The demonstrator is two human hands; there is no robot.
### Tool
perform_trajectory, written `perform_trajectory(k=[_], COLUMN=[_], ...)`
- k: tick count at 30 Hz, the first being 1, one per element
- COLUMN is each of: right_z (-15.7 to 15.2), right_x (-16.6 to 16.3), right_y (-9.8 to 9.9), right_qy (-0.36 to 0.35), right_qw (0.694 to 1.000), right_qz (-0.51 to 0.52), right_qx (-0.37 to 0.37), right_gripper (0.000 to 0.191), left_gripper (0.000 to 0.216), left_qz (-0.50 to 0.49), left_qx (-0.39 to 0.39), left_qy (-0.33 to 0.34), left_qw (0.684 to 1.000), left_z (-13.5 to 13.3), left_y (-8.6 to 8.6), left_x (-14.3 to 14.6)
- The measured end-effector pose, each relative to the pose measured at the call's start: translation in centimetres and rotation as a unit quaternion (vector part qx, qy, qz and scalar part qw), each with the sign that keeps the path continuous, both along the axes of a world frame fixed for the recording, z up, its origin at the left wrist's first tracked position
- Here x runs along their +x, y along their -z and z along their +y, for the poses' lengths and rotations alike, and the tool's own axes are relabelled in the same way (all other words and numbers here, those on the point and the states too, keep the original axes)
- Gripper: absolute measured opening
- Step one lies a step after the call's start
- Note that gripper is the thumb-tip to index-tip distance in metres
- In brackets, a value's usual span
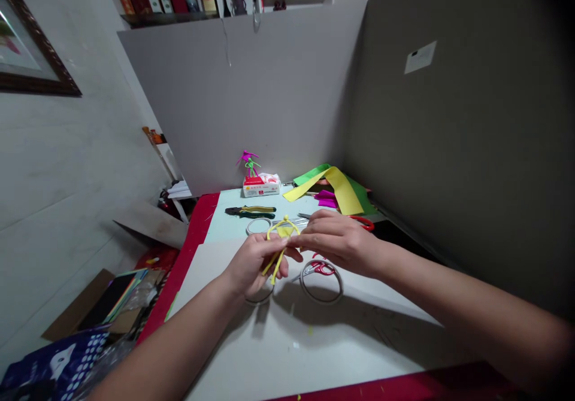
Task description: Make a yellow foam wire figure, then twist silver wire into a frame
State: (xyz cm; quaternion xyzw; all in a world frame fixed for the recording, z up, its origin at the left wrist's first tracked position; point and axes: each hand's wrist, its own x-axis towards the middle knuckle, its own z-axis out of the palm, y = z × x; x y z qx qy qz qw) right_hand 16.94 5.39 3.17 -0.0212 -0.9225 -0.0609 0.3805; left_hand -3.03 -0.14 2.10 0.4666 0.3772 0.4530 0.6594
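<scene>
A small yellow stick-figure doll (284,231) with a round head and thin limbs is held above the table. My left hand (254,260) pinches it near the waist between thumb and fingers, its legs hanging below. My right hand (335,233) reaches in from the right, its fingertips meeting the doll's body beside my left thumb; what they pinch there is hidden. Beneath the hands lie a roll of tape (321,299) and small red-handled scissors (321,267). Part of another ring shows under my left hand.
Pliers (250,211) and a white tape ring (259,226) lie beyond the hands. Farther back, a pink and a green figure (250,163) stand on a small box (261,186). Yellow paper strips (344,191) and larger red-handled scissors (363,222) lie right. Grey panels rise behind and right.
</scene>
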Motion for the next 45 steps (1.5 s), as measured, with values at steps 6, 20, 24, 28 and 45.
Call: perform_trajectory(k=[6, 20, 24, 28, 45], right_z=[0.3, -1.7, -1.9, -2.1, -1.7], right_x=[0.1, -2.1, -1.6, -1.1, -3.9], right_y=[-0.1, 0.9, 1.4, 0.3, 1.1], right_qy=[-0.048, 0.038, 0.057, 0.107, 0.019], right_qw=[0.992, 0.948, 0.958, 0.933, 0.754], right_qz=[0.012, 0.111, 0.131, 0.177, 0.254], right_qx=[-0.115, -0.297, -0.247, -0.293, -0.605], right_gripper=[0.014, 0.023, 0.015, 0.021, 0.02], left_gripper=[0.026, 0.031, 0.028, 0.026, 0.025], left_qz=[0.014, 0.053, 0.073, 0.105, 0.13], left_qx=[-0.005, 0.028, 0.043, 0.056, 0.107], left_qy=[0.038, -0.006, -0.053, -0.083, -0.145], left_qw=[0.999, 0.998, 0.995, 0.989, 0.975], left_z=[-0.6, -0.3, -0.3, -0.5, -0.7], left_y=[-0.8, -0.2, -0.3, -0.2, 0.3], left_x=[0.1, 0.4, 0.2, 0.7, 1.0])
